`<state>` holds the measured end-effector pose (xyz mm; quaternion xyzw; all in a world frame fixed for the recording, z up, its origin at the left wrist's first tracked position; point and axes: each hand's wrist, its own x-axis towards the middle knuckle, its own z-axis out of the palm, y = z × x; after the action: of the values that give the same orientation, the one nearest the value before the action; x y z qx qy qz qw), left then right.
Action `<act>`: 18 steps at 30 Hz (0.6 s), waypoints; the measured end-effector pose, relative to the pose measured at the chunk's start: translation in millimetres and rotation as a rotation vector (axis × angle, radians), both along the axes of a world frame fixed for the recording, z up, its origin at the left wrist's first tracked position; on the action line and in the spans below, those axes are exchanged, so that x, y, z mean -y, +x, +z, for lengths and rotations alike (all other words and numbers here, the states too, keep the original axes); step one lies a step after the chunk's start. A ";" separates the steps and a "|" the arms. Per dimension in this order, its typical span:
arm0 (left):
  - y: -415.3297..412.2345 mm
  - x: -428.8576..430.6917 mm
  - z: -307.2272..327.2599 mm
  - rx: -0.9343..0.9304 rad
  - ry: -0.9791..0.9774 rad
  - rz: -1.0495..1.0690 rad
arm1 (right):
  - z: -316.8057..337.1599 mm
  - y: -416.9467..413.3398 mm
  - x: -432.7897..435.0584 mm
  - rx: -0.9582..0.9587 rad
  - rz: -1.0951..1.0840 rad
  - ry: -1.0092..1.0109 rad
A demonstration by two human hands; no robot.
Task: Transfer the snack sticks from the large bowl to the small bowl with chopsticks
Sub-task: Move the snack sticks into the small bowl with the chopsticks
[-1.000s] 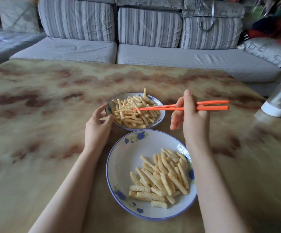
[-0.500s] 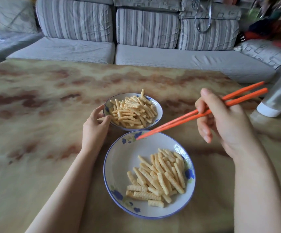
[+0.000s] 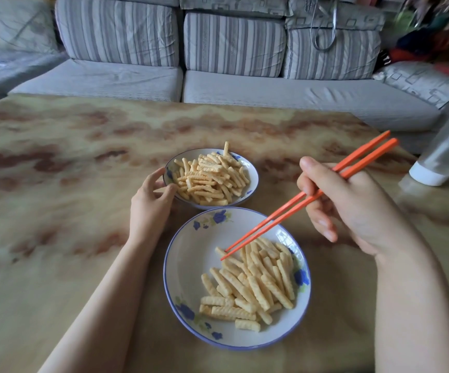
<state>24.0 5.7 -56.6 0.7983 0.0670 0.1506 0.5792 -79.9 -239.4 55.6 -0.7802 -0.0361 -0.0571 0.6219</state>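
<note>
The large white bowl (image 3: 188,254) with blue flowers sits near me, holding a pile of ridged snack sticks (image 3: 253,284) on its right side. Behind it stands the small bowl (image 3: 253,181), heaped with more snack sticks (image 3: 209,179). My left hand (image 3: 150,203) grips the small bowl's left rim. My right hand (image 3: 349,208) holds a pair of orange chopsticks (image 3: 293,203). Their tips are close together and reach the upper left edge of the pile in the large bowl, right at one stick.
The bowls stand on a tan and brown marbled table (image 3: 70,184). A white-based clear container (image 3: 443,157) stands at the table's right edge. A grey striped sofa (image 3: 218,63) runs along the far side.
My right hand swung the chopsticks from over the small bowl back and down to the large bowl; the tips now reach its snack pile. My left hand stayed on the small bowl.
</note>
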 end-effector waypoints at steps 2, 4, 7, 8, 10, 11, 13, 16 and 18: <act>0.0 0.4 0.4 -0.002 -0.011 0.002 | -0.8 1.5 -1.7 0.021 -0.039 0.009; 0.3 0.9 0.3 -0.010 -0.017 0.004 | -1.0 2.9 -2.6 0.059 -0.078 0.055; 0.4 0.8 0.7 -0.011 -0.022 0.006 | -1.1 6.7 -3.5 0.128 -0.136 0.165; 0.1 0.7 0.9 -0.011 -0.017 0.006 | -1.1 8.0 -4.2 0.147 -0.156 0.202; -0.6 1.3 1.8 -0.012 -0.013 0.002 | -1.3 10.6 -6.7 0.187 -0.207 0.281; -0.9 1.6 2.0 -0.012 -0.016 0.001 | -1.2 11.8 -8.4 0.209 -0.241 0.323; -1.3 1.4 2.0 -0.012 -0.019 0.000 | -1.9 15.3 -11.8 0.247 -0.321 0.406; -0.7 0.8 1.3 -0.013 -0.019 0.000 | -7.4 23.2 -18.6 0.285 -0.406 0.449; -0.8 1.0 1.3 -0.012 -0.021 0.000 | -13.7 28.6 -25.7 0.277 -0.432 0.412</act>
<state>23.2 4.8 -55.3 0.7932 0.0721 0.1449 0.5871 -51.3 -213.7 41.9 -0.6122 0.0586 -0.2994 0.7295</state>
